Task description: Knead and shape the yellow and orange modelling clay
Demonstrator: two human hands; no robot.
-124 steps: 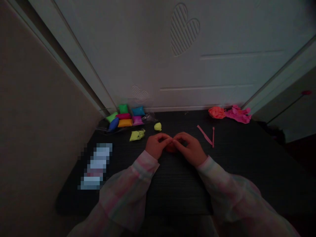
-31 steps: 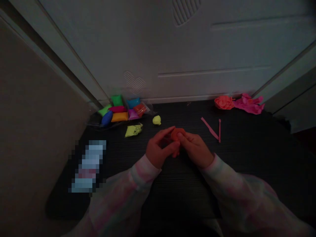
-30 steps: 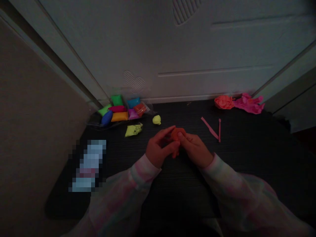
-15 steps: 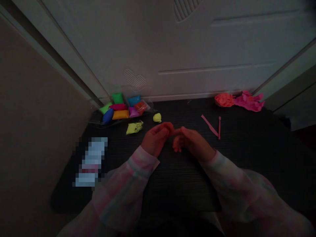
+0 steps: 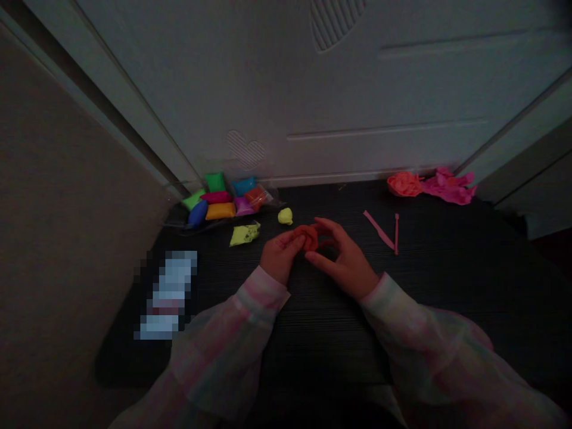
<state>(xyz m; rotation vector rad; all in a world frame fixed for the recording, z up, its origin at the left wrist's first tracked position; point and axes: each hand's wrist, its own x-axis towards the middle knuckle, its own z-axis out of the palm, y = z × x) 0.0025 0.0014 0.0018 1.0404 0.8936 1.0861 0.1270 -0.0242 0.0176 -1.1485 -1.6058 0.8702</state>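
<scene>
A rounded lump of red-orange modelling clay with a folded surface is held above the dark table. My left hand is closed on its left side, thumb pressed on the front. On the other side, my right hand has its thumb and fingers spread and curved around the clay's right edge; whether the tips touch it I cannot tell. Just beyond my left hand lie a small yellow clay lump and a crumpled yellow packet. Two thin pink modelling tools rest to the right, their lower ends together.
Several coloured clay packets lie in clear plastic at the back left. A blurred-out bright rectangle is at the left. Orange clay and crumpled pink material sit at the back right. A white panel borders the table behind.
My right hand has turned and its fingers have spread apart around the clay. The clay now shows more fully between my hands. The view has shifted slightly.
</scene>
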